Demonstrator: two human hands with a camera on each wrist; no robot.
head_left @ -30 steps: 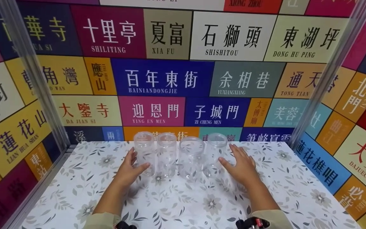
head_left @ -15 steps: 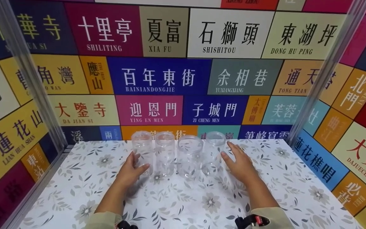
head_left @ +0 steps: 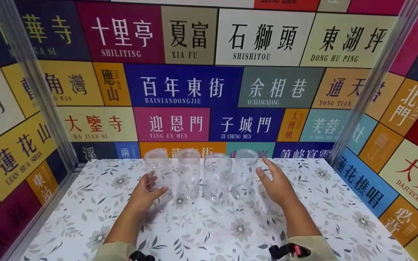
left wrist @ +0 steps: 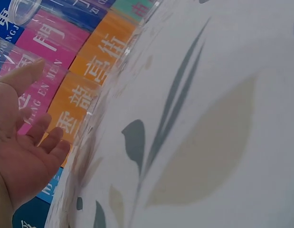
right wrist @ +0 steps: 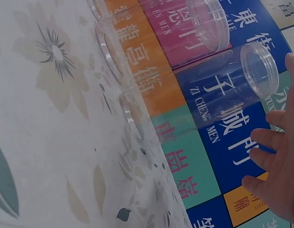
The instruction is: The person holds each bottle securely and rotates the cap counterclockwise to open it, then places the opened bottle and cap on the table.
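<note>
Four clear plastic cylindrical jars [head_left: 189,175] stand in a side-by-side row near the middle of the far edge of a white tabletop [head_left: 191,228] printed with grey leaves and flowers. The person's left hand [head_left: 143,191] holds the leftmost jar [head_left: 163,177], thumb across its near side and fingers bent around its left. The right hand [head_left: 276,184], fingers loosely extended, is just beside the rightmost jar [head_left: 244,175], on its right. The third jar from the left [head_left: 217,181] looks widest. Behind rises a wall [head_left: 180,87] of multicoloured panels with Chinese characters.
</note>
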